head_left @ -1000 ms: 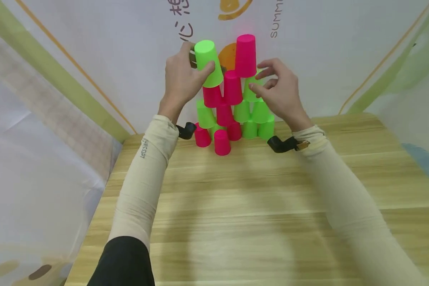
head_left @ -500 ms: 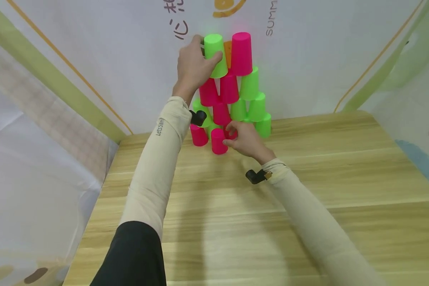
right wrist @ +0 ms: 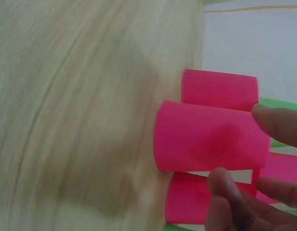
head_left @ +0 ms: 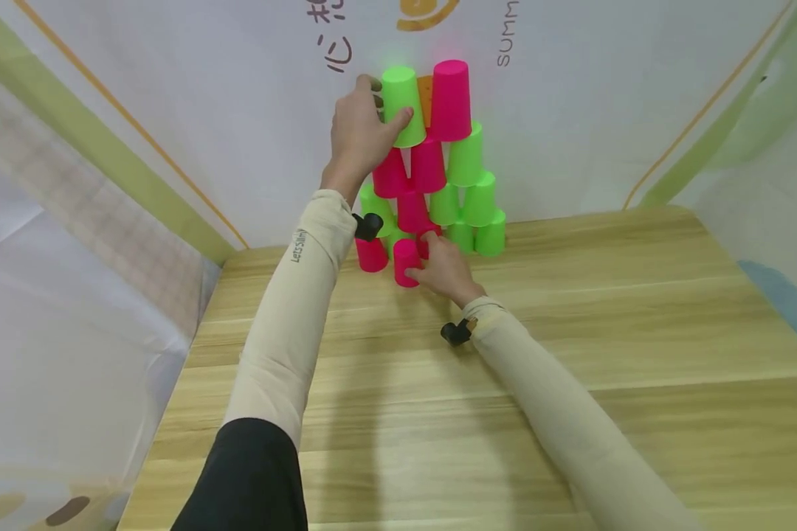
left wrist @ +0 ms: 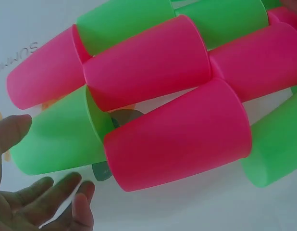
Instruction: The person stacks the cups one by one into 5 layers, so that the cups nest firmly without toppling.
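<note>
In the head view my left hand (head_left: pixel 361 140) is at the upper left of a wall of stacked cups, around a bright green cup (head_left: pixel 401 103). That cup stands upside down on pink cups. In the left wrist view the thumb (left wrist: pixel 14 132) lies by one side of the green cup (left wrist: pixel 55 139), and the fingers (left wrist: pixel 67 190) spread apart from the other. Low down, my right hand (head_left: pixel 449 271) is at a lone front pink cup (head_left: pixel 406 257) on the table. The right wrist view has the thumb and fingers on either side of this pink cup (right wrist: pixel 211 137), loosely placed.
Another pink cup (head_left: pixel 452 103) tops the stack to the right of the green one. Beneath are rows of green cups (head_left: pixel 480 200) and pink cups (head_left: pixel 412 212). A white printed cloth (head_left: pixel 558 110) hangs behind the wooden table (head_left: pixel 571 324).
My right hand has come down from beside the upper pink cup to the front pink cup. My left hand has brought the green cup rightward onto the stack, and its fingers have loosened.
</note>
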